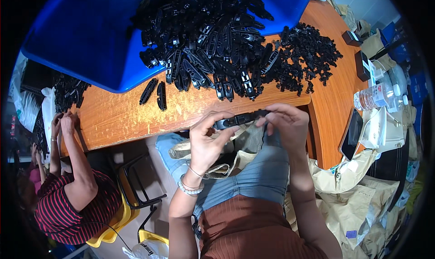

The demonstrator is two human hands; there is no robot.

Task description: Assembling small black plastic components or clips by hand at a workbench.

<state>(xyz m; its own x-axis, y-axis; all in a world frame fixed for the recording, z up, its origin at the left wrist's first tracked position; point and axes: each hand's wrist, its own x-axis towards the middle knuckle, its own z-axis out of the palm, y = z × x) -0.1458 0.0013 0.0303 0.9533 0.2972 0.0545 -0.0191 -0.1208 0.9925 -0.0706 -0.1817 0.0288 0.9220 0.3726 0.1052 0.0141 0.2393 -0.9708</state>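
Note:
My left hand point(206, 136) is closed on one end of a long, narrow black plastic part point(242, 118) with slots along it, held level above my lap at the table's front edge. My right hand point(289, 123) pinches the other end with thumb and fingertips; whether a small black piece sits between them is too small to tell. Beyond my hands, a large heap of similar black parts point(199, 46) spills out of a blue bin point(86, 46) onto the wooden table point(122, 118). To its right spreads a pile of small black pieces point(312, 53). Two long parts point(154, 95) lie apart on the left.
A dark phone point(351, 133), a clear plastic bottle point(372, 96) and small black boxes point(361, 65) line the table's right side. Brown paper bags point(358, 204) crowd below it. At left a co-worker in a striped shirt point(74, 204) handles black parts, near a folding chair point(136, 182).

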